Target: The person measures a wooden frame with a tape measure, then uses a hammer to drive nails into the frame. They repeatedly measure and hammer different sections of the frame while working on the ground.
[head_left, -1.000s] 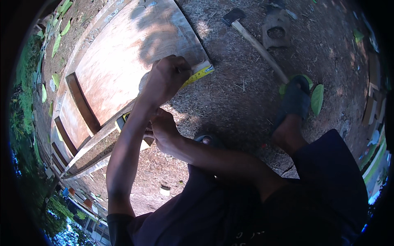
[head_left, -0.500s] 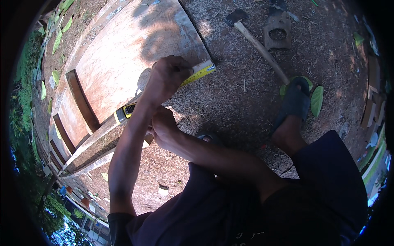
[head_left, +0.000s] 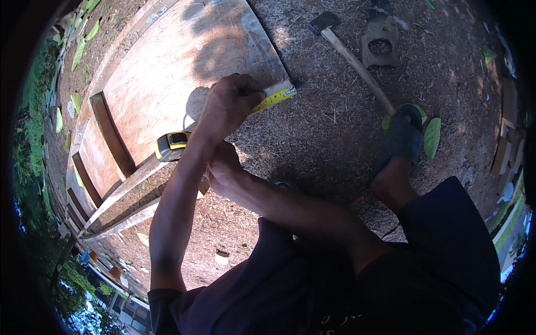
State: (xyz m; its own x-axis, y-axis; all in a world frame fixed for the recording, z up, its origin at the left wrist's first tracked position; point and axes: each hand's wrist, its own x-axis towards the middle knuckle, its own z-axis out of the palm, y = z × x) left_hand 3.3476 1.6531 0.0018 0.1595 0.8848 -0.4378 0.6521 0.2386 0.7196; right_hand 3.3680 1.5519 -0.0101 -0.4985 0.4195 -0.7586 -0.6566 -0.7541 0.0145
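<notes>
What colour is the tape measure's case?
Yellow and black tape measure case, seen best in the head view.

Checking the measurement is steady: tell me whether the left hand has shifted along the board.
No. The left hand sits by the same board corner, on the yellow tape blade, as before.

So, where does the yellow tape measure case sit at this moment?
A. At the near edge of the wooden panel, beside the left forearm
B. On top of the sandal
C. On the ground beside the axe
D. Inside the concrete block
A: the yellow tape measure case rests at the near edge of the wooden panel, just beside the left forearm, while the left hand presses the tape blade flat.
</notes>
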